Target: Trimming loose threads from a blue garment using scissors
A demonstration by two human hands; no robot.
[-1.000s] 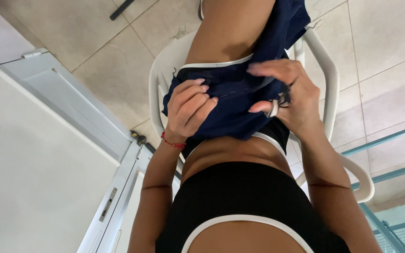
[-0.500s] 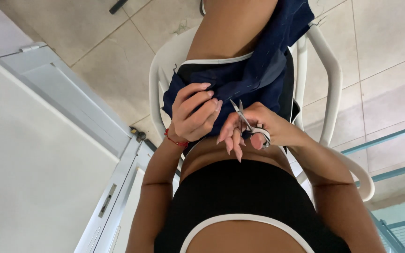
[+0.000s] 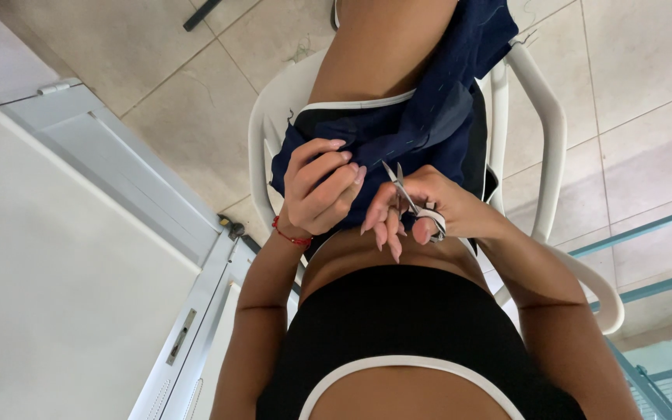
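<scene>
I look straight down my own body, seated on a white plastic chair. A piece of navy blue fabric lies bunched over my lap and thigh. My left hand, with a red string at the wrist, grips a fold of that fabric at its left edge. My right hand holds small silver scissors, blades slightly apart and pointing up toward the cloth, close beside the left hand's fingertips.
Beige floor tiles surround the chair. A white door or cabinet panel with a metal frame and latch stands at the left. Teal metal bars run across the lower right.
My right hand let go of the fabric and now shows the small scissors, turned blades-up near the cloth. The left hand kept its grip and barely moved.
</scene>
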